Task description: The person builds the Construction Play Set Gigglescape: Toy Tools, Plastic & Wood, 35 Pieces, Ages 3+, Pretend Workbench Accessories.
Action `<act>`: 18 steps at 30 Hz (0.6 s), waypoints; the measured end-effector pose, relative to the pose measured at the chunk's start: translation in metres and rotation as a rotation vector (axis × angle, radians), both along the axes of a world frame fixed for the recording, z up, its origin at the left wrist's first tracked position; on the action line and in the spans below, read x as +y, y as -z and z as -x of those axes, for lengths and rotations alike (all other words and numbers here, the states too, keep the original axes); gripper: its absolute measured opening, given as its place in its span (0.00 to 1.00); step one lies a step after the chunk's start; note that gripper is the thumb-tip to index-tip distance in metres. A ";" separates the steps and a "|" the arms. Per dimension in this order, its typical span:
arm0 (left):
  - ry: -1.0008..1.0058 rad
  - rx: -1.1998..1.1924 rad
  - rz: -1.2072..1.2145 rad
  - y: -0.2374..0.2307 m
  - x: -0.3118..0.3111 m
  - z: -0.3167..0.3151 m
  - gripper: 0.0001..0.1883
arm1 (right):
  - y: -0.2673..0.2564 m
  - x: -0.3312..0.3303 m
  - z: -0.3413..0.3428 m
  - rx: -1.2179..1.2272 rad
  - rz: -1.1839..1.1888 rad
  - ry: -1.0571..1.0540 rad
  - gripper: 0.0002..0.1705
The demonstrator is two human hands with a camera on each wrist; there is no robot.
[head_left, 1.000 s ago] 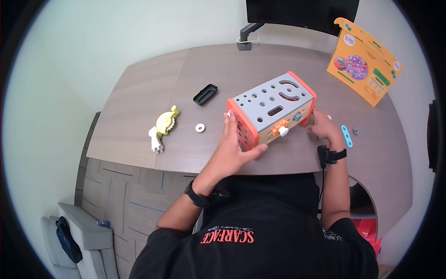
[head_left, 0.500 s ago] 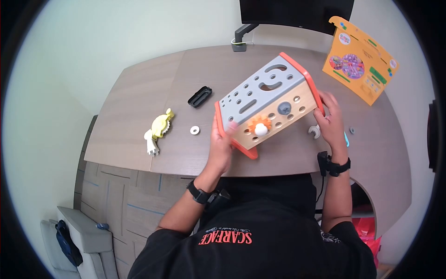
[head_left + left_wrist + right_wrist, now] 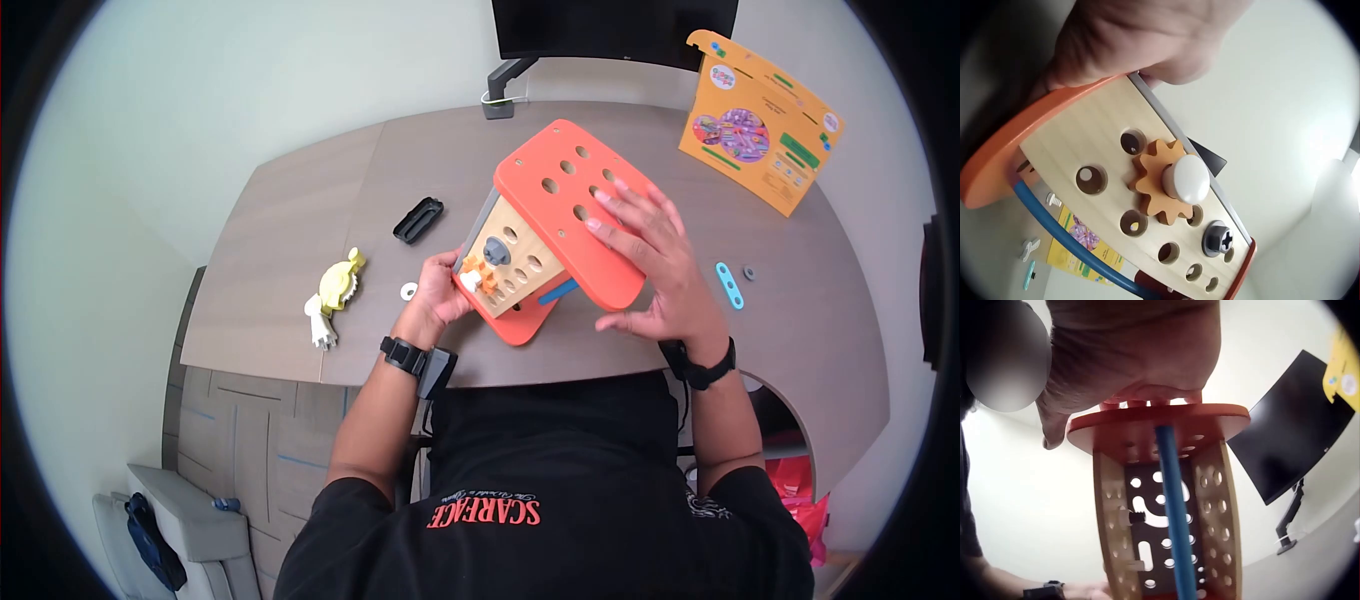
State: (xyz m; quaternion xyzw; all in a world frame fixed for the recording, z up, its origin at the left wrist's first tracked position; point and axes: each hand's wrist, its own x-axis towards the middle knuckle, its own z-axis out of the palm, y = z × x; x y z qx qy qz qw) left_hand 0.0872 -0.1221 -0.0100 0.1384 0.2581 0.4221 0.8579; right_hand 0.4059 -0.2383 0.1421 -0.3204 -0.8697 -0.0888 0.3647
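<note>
Red panels cap both ends of the wooden box (image 3: 540, 215), which is held tilted over the near middle of the table (image 3: 275, 230). The left hand (image 3: 440, 290) grips its lower left end; the right hand (image 3: 660, 255) rests spread, nearly straight fingers on the upper right panel. An orange gear (image 3: 1154, 184), white peg (image 3: 1190, 179) and grey bolt (image 3: 1217, 239) sit on one wooden side. A blue rod (image 3: 1175, 512) crosses the open side. Left lies a yellow toy (image 3: 335, 282); right, a blue bar (image 3: 728, 279).
</note>
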 end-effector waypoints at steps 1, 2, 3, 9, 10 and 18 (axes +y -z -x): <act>0.081 -0.102 -0.007 0.011 0.009 0.006 0.28 | 0.008 0.007 -0.003 0.002 -0.016 0.051 0.44; 0.160 -0.206 -0.016 0.023 0.018 0.012 0.29 | 0.018 0.018 -0.008 0.001 -0.033 0.100 0.42; 0.238 -0.310 -0.024 0.036 0.027 0.017 0.29 | 0.024 0.025 -0.012 0.001 -0.049 0.148 0.39; 0.059 0.122 0.074 0.017 0.020 -0.008 0.28 | 0.013 0.032 0.010 -0.036 -0.065 0.173 0.30; 0.067 0.120 0.059 0.020 0.020 -0.010 0.27 | 0.012 0.034 0.012 -0.040 -0.076 0.174 0.30; -0.033 0.302 -0.064 0.027 0.018 -0.017 0.27 | 0.008 0.048 0.021 -0.063 -0.086 0.201 0.30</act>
